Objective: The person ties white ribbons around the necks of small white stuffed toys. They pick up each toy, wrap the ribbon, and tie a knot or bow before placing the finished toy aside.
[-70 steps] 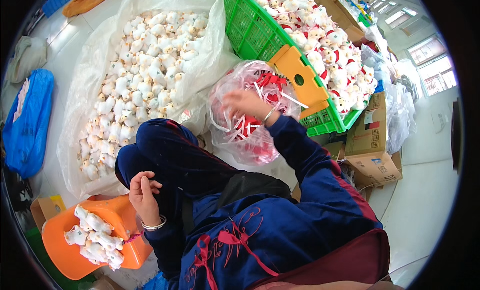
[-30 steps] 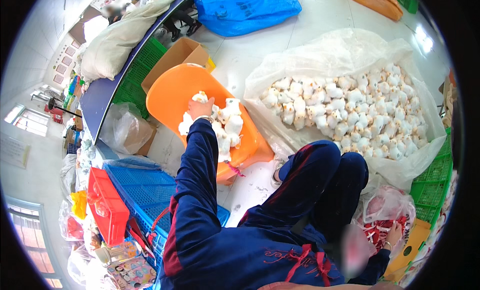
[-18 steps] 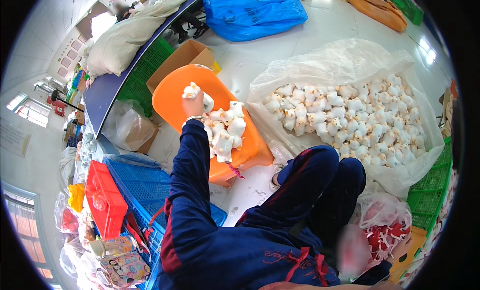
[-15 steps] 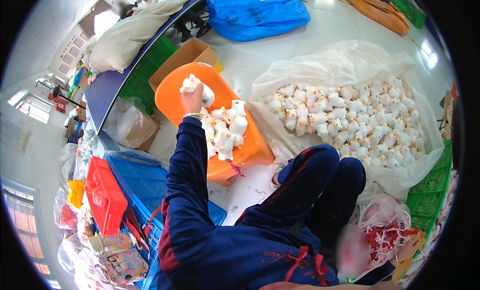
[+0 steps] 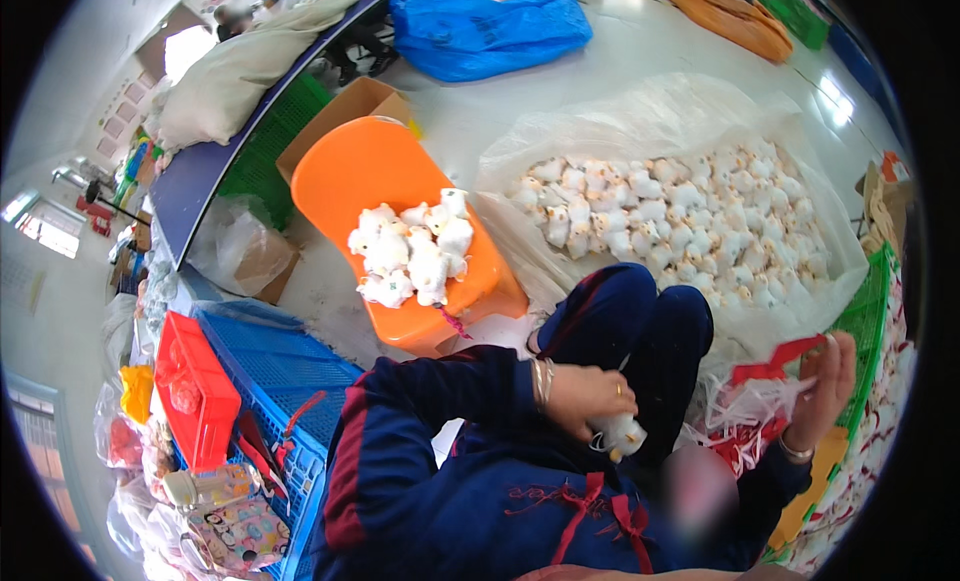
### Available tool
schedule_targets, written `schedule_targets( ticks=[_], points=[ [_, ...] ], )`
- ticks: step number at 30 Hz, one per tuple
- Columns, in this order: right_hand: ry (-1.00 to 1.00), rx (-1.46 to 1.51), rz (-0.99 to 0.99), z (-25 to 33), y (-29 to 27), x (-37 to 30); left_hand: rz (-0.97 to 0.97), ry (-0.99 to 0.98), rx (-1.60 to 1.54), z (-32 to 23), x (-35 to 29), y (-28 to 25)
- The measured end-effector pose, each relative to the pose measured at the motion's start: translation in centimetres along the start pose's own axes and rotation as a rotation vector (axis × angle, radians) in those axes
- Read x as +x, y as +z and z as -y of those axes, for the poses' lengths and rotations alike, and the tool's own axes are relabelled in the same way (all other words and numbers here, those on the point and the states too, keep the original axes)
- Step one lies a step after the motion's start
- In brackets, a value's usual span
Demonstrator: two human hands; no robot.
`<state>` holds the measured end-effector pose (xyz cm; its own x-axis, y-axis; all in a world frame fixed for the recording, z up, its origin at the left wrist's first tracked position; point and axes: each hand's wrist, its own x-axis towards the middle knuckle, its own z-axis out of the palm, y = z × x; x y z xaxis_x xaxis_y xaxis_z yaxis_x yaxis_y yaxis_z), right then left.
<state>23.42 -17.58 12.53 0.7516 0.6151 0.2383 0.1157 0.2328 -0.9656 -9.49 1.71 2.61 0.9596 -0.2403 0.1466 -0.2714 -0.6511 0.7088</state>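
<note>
A blurred patch (image 5: 700,491) hides what lies between the hands.

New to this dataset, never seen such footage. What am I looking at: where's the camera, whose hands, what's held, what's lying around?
No machine here: a person works with bare hands. The one picture comes from a fisheye camera on their head, looking down, so straight edges bend near the rim. The left hand holds a small white plush toy over the lap. The right hand is raised against a clear bag with red pieces inside. On the floor ahead, an orange chair carries a heap of white toys, and many more lie on a clear plastic sheet. A red crate and a blue crate stand to the left.
</note>
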Motion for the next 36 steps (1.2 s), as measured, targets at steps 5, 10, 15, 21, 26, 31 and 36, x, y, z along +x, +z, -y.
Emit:
schedule_targets(
  ticks=[5, 10, 15, 21, 26, 31, 36],
  points=[
    [0.248, -0.231, 0.395, 2.3, 9.5, -0.9, -0.599, -0.378, -0.482, 0.9, 1.1, -7.5],
    [0.466, 0.201, 0.553, -3.3, 14.4, -0.3, -0.67, -0.138, -0.588, 2.3, 4.8, -7.0],
    [0.62, 0.348, 0.418, -8.7, 13.8, -0.1, -0.585, -0.475, -0.842, 4.7, 6.0, -3.9],
    [0.636, 0.052, 0.42, -12.0, 9.8, -0.2, -0.694, -0.614, -0.845, 6.8, 3.6, -2.1],
    [0.628, -0.213, 0.489, -12.7, 7.7, -1.1, -0.68, -0.745, -0.854, 6.6, 2.7, -3.2],
    [-0.067, -0.644, 0.262, -11.1, 8.2, -2.3, -0.68, -0.772, -0.55, 5.8, 2.8, -3.4],
    [0.234, -0.369, 0.363, -8.9, 8.7, -3.5, -0.61, -0.69, -0.248, 3.6, 4.2, -4.1]
  ],
)
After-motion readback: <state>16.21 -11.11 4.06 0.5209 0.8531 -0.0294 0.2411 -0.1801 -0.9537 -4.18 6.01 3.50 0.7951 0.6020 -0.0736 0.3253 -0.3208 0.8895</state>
